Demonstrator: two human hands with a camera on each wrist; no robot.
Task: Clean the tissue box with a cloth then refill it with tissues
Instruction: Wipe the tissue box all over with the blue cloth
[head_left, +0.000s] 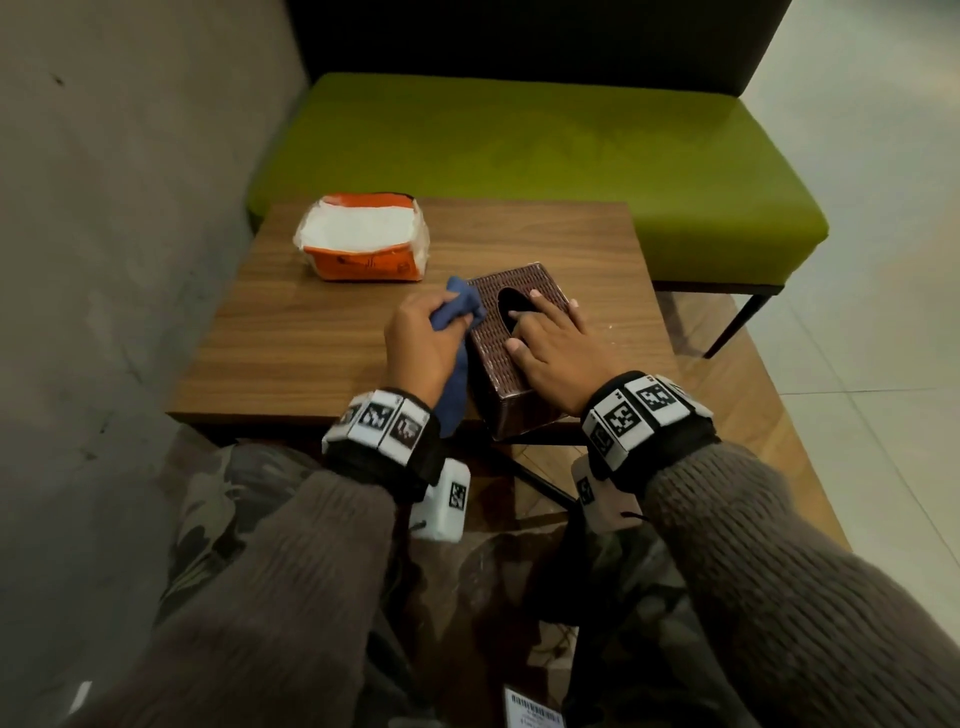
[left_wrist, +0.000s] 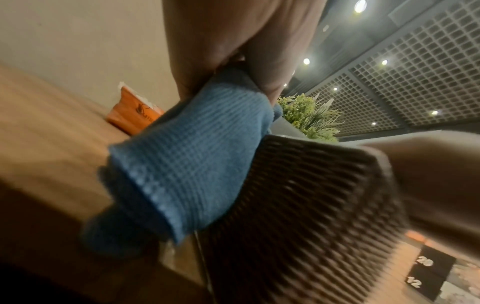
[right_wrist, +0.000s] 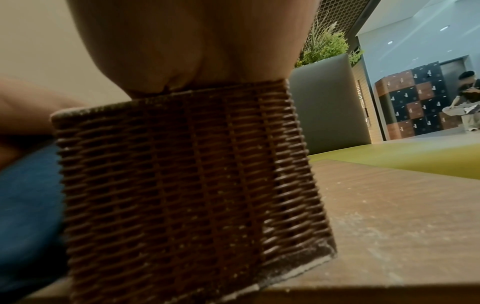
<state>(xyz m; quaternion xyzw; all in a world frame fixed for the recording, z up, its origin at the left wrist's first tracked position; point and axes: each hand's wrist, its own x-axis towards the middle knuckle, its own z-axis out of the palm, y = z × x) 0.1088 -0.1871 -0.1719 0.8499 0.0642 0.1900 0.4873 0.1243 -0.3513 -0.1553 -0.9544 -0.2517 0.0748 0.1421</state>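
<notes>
Hands meet at a brown woven tissue box (head_left: 511, 358) standing near the front edge of a small wooden table (head_left: 311, 332). The left hand (head_left: 423, 340) has its fingers curled round a bunched blue cloth (head_left: 460, 314) and holds it against the box's left side, with the loose end of the cloth hanging down past the table edge. The right hand (head_left: 553, 353) lies flat on top of the box, fingers spread and fairly straight, fingertips (head_left: 535, 295) at the rim of the dark oval opening, gripping nothing. From the right wrist the box (right_wrist: 187, 170) shows pale specks in its weave. Farther back on the table, well apart from the box, sits an opened orange pack of white tissues (head_left: 361, 236). Behind the table runs a green cushioned bench (head_left: 545, 156).
</notes>
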